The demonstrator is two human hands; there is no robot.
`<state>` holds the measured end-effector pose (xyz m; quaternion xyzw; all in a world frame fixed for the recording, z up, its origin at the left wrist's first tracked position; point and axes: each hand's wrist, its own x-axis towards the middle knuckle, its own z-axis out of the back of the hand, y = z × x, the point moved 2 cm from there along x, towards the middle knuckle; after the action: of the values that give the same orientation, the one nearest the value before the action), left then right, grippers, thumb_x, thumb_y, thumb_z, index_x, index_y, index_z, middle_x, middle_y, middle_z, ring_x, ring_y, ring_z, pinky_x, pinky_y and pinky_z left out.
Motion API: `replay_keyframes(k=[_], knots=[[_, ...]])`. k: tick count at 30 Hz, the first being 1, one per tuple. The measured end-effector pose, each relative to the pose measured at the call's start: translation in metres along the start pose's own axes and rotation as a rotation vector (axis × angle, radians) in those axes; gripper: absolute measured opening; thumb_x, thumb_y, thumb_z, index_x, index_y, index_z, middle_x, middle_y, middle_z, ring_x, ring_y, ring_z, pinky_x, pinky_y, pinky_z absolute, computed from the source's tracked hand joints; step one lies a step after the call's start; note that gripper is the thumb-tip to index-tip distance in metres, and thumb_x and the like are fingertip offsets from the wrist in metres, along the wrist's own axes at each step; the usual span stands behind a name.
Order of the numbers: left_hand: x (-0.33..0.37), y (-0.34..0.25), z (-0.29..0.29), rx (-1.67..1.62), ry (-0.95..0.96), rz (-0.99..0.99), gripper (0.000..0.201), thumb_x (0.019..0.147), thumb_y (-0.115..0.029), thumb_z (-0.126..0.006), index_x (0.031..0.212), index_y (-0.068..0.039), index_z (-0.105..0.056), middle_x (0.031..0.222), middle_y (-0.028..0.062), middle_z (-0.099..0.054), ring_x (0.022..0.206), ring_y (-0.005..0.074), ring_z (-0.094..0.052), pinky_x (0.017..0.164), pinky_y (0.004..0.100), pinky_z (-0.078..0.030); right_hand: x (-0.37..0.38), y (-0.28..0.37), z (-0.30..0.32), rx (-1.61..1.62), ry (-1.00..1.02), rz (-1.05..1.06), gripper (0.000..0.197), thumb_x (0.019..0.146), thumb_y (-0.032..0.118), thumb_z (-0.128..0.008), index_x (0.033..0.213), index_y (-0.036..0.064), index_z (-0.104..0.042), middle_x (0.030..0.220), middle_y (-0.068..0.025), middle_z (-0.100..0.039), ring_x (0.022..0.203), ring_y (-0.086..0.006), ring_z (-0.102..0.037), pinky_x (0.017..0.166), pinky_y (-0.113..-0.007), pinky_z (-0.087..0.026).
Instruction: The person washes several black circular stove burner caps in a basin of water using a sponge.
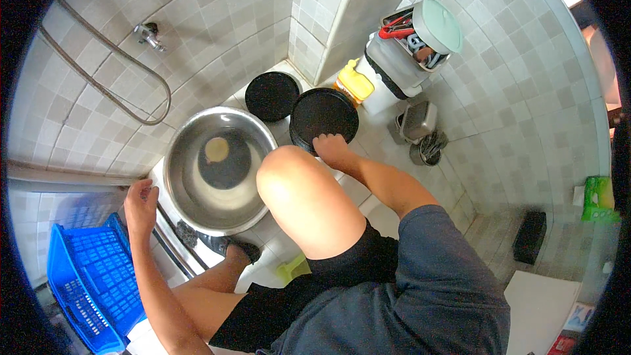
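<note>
A large steel basin (174, 184) with water stands on the floor in front of me. Inside it lies a dark round disc (231, 169) like a tray, with a small yellowish round thing (217, 149) on top, perhaps a sponge. My right hand (334, 149) has its fingers curled over the near rim of a stack of black round trays (324, 115), right of the basin. Beyond the basin lies another black round tray (271, 95). To the left of the basin, my left hand (141, 207) is empty, its fingers loosely bent and apart.
Two blue plastic baskets (92, 276) stand at the left. A yellow container (355, 81) and a white bucket (381, 85) with tools above it are against the far right wall. Nearby sits a metal cup of utensils (427, 151). A hose (125, 59) hangs on the left wall.
</note>
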<state>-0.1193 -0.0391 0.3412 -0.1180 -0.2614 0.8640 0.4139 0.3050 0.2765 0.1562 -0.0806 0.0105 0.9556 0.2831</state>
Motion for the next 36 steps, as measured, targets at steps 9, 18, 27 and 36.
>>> replay_keyframes(k=[9,18,27,36], knots=[[-0.01,0.002,-0.003,0.059,0.034,-0.008,0.028,0.086,-0.015,-0.073,0.108,0.003,-0.071,0.098,0.0168,-0.073,0.083,0.0245,-0.07,0.076,0.0366,-0.055,0.005,0.009,-0.003,0.063,0.153,-0.037,0.024,0.089,0.023,-0.06,0.095,0.0025,-0.07,0.1,-0.0181,-0.071,0.089,-0.0339,-0.071,0.073,-0.046,-0.058],[-0.024,-0.003,0.016,0.094,0.008,-0.021,0.031,0.086,-0.022,-0.071,0.106,0.002,-0.071,0.102,0.0213,-0.07,0.088,0.0348,-0.07,0.08,0.0426,-0.055,0.065,0.008,0.045,0.287,0.428,0.231,0.033,0.089,0.029,-0.059,0.096,0.0022,-0.076,0.1,-0.0228,-0.073,0.097,-0.0394,-0.072,0.083,-0.048,-0.057],[-0.03,-0.009,-0.014,-0.132,0.247,0.104,0.04,0.086,-0.026,-0.072,0.115,0.002,-0.07,0.11,0.0223,-0.07,0.092,0.0315,-0.07,0.083,0.0399,-0.055,0.16,0.06,0.144,0.069,0.271,0.363,0.026,0.088,0.02,-0.06,0.094,-0.0013,-0.073,0.102,-0.0235,-0.072,0.098,-0.0416,-0.069,0.084,-0.051,-0.056],[0.0,0.051,-0.075,0.101,0.612,0.083,0.039,0.083,-0.028,-0.07,0.107,0.002,-0.073,0.103,0.0252,-0.072,0.091,0.0382,-0.071,0.084,0.0427,-0.056,0.197,0.086,0.097,0.058,0.786,0.567,0.036,0.085,0.028,-0.067,0.104,-0.0018,-0.073,0.109,-0.0234,-0.071,0.101,-0.0404,-0.068,0.089,-0.047,-0.053]])
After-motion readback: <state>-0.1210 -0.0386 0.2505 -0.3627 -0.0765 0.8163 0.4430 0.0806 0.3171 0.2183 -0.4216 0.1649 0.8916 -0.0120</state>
